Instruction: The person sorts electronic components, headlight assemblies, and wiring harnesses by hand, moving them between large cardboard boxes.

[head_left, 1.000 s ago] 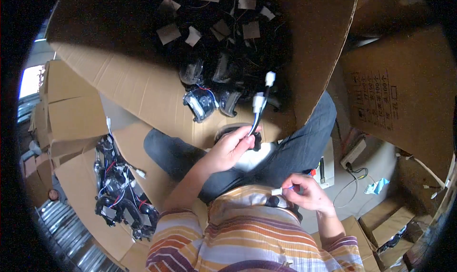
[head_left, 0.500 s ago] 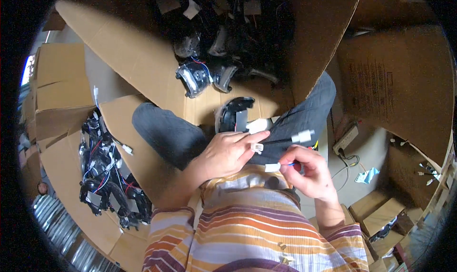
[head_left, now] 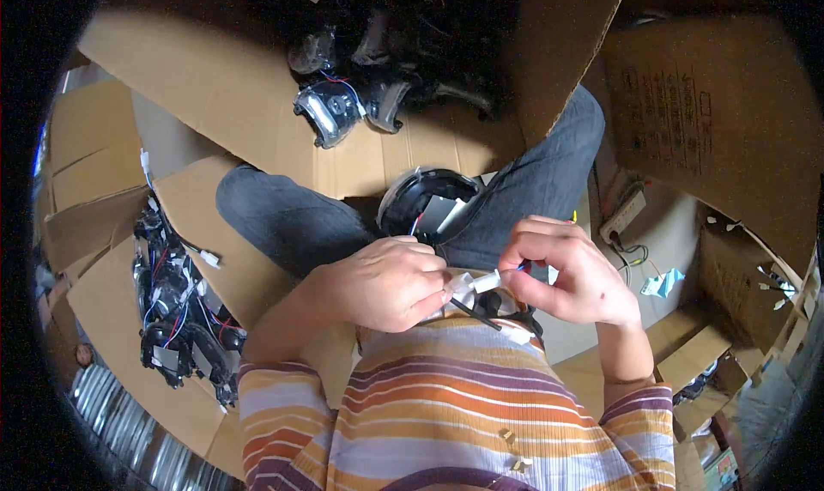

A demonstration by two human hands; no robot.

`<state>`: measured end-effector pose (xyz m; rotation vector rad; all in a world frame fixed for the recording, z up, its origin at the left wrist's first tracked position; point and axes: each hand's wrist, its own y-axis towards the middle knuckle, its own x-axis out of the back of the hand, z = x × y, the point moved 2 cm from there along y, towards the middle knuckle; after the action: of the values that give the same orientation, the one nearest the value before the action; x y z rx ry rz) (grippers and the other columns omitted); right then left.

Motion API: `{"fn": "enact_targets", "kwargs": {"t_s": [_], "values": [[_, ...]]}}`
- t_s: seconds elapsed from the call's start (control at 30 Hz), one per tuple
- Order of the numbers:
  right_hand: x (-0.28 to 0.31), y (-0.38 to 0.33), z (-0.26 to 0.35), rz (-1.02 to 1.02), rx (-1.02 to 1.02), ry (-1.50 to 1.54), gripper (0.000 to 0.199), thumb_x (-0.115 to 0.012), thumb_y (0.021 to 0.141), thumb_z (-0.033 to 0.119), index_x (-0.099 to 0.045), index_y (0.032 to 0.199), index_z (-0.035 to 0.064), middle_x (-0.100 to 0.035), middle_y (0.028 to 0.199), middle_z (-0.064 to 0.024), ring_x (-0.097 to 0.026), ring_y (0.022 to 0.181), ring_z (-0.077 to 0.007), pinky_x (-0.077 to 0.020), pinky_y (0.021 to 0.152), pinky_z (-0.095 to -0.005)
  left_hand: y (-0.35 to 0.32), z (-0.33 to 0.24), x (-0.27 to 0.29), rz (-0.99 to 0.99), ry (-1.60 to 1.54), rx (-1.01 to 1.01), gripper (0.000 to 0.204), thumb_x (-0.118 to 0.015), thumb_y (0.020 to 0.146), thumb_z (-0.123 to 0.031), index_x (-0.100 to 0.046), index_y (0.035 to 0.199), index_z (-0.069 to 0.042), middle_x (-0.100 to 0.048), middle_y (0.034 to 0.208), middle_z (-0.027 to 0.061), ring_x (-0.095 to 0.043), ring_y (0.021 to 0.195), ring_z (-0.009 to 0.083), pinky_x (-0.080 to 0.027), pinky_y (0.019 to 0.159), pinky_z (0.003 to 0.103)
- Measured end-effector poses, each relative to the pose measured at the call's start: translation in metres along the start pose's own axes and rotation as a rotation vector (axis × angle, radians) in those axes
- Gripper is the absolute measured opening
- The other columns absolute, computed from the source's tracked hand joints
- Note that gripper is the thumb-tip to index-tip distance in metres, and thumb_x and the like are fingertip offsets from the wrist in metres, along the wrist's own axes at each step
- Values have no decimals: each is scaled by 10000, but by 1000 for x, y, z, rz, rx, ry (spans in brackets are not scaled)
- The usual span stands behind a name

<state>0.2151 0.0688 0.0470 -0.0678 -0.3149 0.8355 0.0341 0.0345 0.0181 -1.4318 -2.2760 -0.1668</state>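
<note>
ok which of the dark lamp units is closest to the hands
The single lamp unit between the person's legs, just beyond the left hand; the others lie farther off, in the open carton ahead or in the pile at the left.

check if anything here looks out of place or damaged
Nothing looks plainly damaged or spilled. The pile of black lamp-like units at left looks untidy, its wires tangled and white connectors poking out. A crumpled blue-and-white scrap near the power strip at right looks stray, like litter.
</note>
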Motion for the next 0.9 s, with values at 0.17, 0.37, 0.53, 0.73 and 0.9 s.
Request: {"fn": "enact_targets", "kwargs": {"t_s": [0.17, 0.37, 0.53, 0.73, 0.9], "values": [[-1, -6, -6, 14, -13, 12, 49, -530, 643, 30, -514, 658, -13, -500, 644, -89, -482, 613, -226, -381, 562, -290, 4, 0, 1, 57, 18, -15, 166, -490, 726, -140, -535, 625, -16, -512, 639, 99, -504, 641, 243, -402, 599, 333], [-4, -8, -4, 28, -32, 25, 49, -526, 642, 33, -514, 666, -8, -498, 632, -87, -485, 618, -235, -383, 567, -296, 8, -3, 4, 132, 58, 26, 149, -499, 708, -138, -533, 624, -19, -518, 631, 97, -507, 645, 242, -401, 603, 332], [-10, -6, -5, 55, -76, -57, 47, -529, 639, 29, -505, 654, -9, -504, 632, -92, -486, 634, -243, -387, 583, -317, 9, -4, 5, 144, 46, -13, 139, -495, 711, -140, -532, 660, -16, -518, 645, 93, -505, 662, 253, -396, 622, 332], [2, -8, -12, -65, -73, -24, 78, -523, 657, 78, -491, 665, 7, -499, 640, -96, -490, 623, -245, -387, 554, -313, 0, 11, 0, 38, -155, 46, 117, -518, 702, -107, -549, 749, -4, -530, 694, 100, -511, 674, 244, -400, 605, 326], [30, -34, -3, -318, -273, 157, 57, -517, 671, 57, -504, 642, 10, -458, 597, -31, -412, 550, -120, -307, 483, -229, -3, 22, -1, -158, -450, 88, 282, -558, 673, 7, -543, 954, 2, -553, 726, 88, -540, 656, 171, -420, 569, 248]]}}
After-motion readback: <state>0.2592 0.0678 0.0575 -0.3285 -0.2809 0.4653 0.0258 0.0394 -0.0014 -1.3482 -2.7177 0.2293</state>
